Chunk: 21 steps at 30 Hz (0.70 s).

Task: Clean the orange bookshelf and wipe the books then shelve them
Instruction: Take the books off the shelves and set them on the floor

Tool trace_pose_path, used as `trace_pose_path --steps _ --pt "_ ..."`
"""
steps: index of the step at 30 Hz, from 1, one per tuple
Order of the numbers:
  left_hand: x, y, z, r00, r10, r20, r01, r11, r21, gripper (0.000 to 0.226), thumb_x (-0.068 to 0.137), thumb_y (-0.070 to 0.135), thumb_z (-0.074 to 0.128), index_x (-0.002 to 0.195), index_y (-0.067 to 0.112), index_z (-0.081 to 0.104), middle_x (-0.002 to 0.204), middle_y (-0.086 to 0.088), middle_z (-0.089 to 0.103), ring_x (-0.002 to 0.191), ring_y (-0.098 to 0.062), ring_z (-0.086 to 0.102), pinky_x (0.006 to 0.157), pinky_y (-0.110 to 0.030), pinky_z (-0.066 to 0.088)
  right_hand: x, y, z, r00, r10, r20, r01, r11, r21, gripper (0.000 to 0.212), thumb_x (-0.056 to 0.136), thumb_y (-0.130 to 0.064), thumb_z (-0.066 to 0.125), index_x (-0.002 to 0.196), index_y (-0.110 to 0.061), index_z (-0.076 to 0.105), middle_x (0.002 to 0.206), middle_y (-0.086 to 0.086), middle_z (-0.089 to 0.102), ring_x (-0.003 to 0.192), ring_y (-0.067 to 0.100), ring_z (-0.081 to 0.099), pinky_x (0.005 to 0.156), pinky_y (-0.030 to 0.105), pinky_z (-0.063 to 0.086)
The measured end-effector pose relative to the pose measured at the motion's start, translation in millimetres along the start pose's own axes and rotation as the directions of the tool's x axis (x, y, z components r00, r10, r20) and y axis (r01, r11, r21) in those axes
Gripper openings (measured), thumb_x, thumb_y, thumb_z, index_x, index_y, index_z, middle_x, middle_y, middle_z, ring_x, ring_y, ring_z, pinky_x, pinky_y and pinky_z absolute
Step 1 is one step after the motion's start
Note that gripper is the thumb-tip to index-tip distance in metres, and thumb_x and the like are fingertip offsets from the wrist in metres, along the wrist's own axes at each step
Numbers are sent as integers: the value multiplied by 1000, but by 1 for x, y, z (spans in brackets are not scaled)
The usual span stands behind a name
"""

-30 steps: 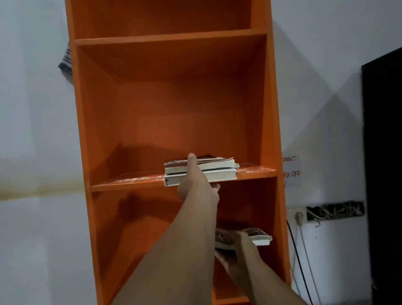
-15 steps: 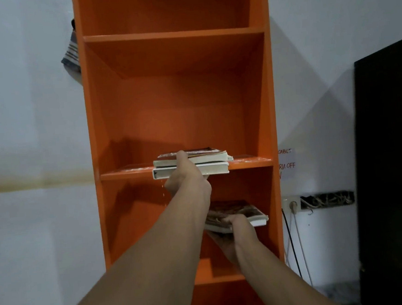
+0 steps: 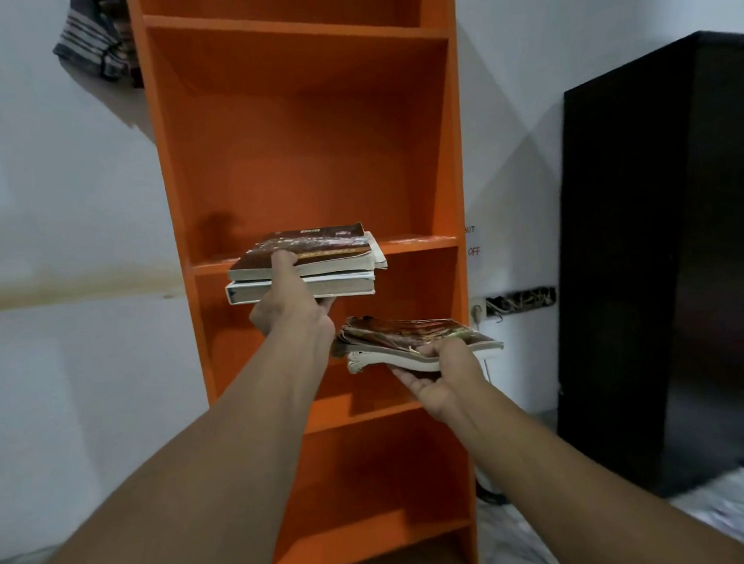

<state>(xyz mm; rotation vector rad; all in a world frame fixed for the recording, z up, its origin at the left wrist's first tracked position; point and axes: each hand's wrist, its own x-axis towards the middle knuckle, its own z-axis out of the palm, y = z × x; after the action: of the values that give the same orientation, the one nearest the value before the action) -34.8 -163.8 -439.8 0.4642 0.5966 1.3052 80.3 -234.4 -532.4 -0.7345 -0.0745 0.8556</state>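
The tall orange bookshelf (image 3: pixel 306 153) stands against a white wall, its shelves bare. My left hand (image 3: pixel 290 306) grips a stack of two books (image 3: pixel 306 264), thumb on the brown top cover and fingers under the white bottom book; the stack sits in front of the middle shelf's front edge. Lower and to the right, my right hand (image 3: pixel 442 372) holds a worn book with curled pages (image 3: pixel 410 339), thumb on its cover, in front of the shelf opening below.
A tall black cabinet (image 3: pixel 671 258) stands right of the bookshelf. A wall socket with cables (image 3: pixel 514 301) and a paper note (image 3: pixel 471 242) lie between them. A striped cloth (image 3: pixel 95 36) hangs at the shelf's upper left. The floor at lower right is blurred.
My left hand has pulled the two-book stack forward off the middle shelf. The right hand with the worn book has shifted right. The camera has moved closer and tilted.
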Motion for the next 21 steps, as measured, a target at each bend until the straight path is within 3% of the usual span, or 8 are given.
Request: trace_pose_path --steps 6,9,15,19,21 --pt "-6 -12 -32 995 52 85 -53 999 12 34 77 19 79 102 12 57 96 -8 72 76 -19 73 58 -33 61 -22 0 -40 999 -24 -28 24 1000 -8 36 82 13 48 115 -1 52 111 25 58 89 41 64 56 49 56" --pt "-14 -27 -50 995 65 73 -63 998 -27 46 77 20 79 116 10 57 96 -9 72 77 -20 73 64 -39 63 -21 -2 -61 999 -32 -34 31 999 -22 33 82 11 46 112 -1 54 110 25 60 89 40 66 56 47 58" --pt "-33 -89 -111 995 81 -65 -80 997 12 37 79 19 78 107 12 55 95 -8 70 76 -20 72 68 -40 63 -19 -6 -116 999 -51 10 51 998 22 33 81 12 46 110 -2 53 105 23 62 87 39 68 55 44 59" --pt "-51 -137 -161 980 82 -179 -82 997 4 28 77 20 78 92 16 55 97 -6 70 84 -20 71 68 -40 63 -28 -8 -156 999 -32 25 32 999 -3 26 82 11 47 104 -1 53 105 24 63 87 39 69 65 48 61" --pt "-58 -161 -184 978 64 -197 -57 998 40 30 76 23 78 96 15 58 97 -6 71 85 -20 72 69 -38 63 -31 -8 -174 999 -32 21 32 999 16 24 82 10 47 103 -1 52 105 24 63 88 39 69 69 49 61"
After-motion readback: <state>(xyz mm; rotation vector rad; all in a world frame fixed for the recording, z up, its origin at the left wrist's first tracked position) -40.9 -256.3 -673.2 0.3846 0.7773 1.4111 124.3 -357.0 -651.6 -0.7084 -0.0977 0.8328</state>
